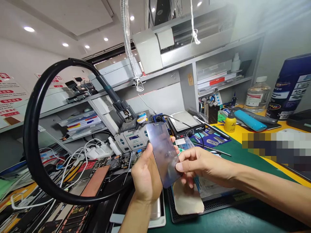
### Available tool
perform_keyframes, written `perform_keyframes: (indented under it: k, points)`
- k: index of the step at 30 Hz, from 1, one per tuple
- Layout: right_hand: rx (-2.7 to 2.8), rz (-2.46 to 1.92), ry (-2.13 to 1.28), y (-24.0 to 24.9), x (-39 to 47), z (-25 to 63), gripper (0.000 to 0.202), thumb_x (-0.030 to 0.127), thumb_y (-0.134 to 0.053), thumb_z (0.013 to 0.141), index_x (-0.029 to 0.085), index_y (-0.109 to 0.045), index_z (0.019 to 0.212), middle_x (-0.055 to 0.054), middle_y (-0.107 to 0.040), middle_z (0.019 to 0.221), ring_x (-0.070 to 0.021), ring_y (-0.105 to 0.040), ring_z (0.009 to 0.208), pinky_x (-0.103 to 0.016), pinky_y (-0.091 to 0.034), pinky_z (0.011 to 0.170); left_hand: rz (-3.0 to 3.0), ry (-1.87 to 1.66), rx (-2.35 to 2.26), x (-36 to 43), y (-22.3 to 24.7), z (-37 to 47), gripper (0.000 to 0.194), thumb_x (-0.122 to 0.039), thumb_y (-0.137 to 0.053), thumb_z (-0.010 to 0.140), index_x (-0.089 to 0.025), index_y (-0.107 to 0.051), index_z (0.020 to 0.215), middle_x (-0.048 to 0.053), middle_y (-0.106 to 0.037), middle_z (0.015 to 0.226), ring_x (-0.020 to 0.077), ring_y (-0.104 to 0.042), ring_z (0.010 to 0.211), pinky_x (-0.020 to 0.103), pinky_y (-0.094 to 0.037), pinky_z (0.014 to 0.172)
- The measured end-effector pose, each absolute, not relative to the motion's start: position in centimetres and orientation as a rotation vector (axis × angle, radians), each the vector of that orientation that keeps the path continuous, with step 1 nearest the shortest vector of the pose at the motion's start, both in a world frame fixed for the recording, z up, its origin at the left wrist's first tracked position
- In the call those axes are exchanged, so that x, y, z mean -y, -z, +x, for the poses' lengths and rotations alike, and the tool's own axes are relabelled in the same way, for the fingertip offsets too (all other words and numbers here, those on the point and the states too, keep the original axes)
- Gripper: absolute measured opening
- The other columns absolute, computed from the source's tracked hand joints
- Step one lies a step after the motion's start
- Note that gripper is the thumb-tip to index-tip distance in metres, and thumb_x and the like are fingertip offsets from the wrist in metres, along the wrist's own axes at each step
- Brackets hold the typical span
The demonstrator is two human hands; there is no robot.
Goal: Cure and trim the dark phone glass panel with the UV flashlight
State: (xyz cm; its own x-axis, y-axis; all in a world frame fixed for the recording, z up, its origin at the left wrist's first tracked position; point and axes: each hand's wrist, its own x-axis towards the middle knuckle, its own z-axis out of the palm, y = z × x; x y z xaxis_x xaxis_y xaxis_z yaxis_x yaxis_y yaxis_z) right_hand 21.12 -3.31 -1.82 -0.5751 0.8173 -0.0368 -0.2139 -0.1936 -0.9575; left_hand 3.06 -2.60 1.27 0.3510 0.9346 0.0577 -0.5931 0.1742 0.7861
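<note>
A dark, glossy phone screen (163, 152) is held up in front of me, tilted, with light reflecting off its face. My left hand (145, 174) grips it from the left side, thumb along the edge and fingertips showing past the far edge. My right hand (196, 165) pinches its lower right edge between thumb and fingers. Just below lies a shiny, pale gold, phone-sized plate (188, 200) on a black perforated tray (175, 217). Partly hidden behind my left wrist is a white tray (162, 221) with a silvery phone-like piece in it.
A black flexible hose (27, 129) loops across the left, above stacked phone parts (89, 191). Behind stand a grey control unit (132, 140) and a small heating plate (186, 121). Rightward are a yellow bottle (230, 124), a clear bottle (257, 95) and a dark blue can (289, 87).
</note>
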Motion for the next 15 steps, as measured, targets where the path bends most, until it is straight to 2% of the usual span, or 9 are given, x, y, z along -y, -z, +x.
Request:
perform_keyframes:
  k: [3, 8, 15]
  points:
    - [1.273, -0.739, -1.894, 1.61, 3.47, 21.22, 0.04, 0.043, -0.087, 0.074, 0.014, -0.061, 0.076, -0.003, -0.069, 0.071, -0.0099, -0.06, 0.058, -0.022, -0.05, 0.059, 0.814, -1.151, -0.526, 2.51, -1.19, 3.11, 0.046, -0.045, -0.059, 0.09, -0.016, -0.071, 0.122, 0.015, -0.074, 0.117, 0.0361, -0.071, 0.101, 0.05, -0.058, 0.089]
    - [1.264, -0.677, -1.905, 1.39, 3.58, 21.49, 0.038, 0.041, -0.086, 0.077, 0.015, -0.059, 0.075, -0.002, -0.068, 0.067, -0.0103, -0.061, 0.058, -0.022, -0.05, 0.059, 0.797, -1.069, -0.423, 2.35, -0.81, 3.07, 0.047, -0.045, -0.062, 0.086, -0.016, -0.07, 0.123, 0.016, -0.074, 0.116, 0.0395, -0.066, 0.114, 0.054, -0.054, 0.096]
    - [1.287, -0.663, -1.91, 1.49, 3.42, 21.71, 0.038, 0.04, -0.085, 0.078, 0.014, -0.057, 0.076, -0.002, -0.069, 0.068, -0.0098, -0.062, 0.057, -0.021, -0.05, 0.059, 0.843, -1.006, -0.357, 2.52, -0.29, 2.91, 0.053, -0.046, -0.071, 0.077, -0.019, -0.07, 0.122, 0.015, -0.074, 0.116, 0.0412, -0.066, 0.114, 0.056, -0.054, 0.093]
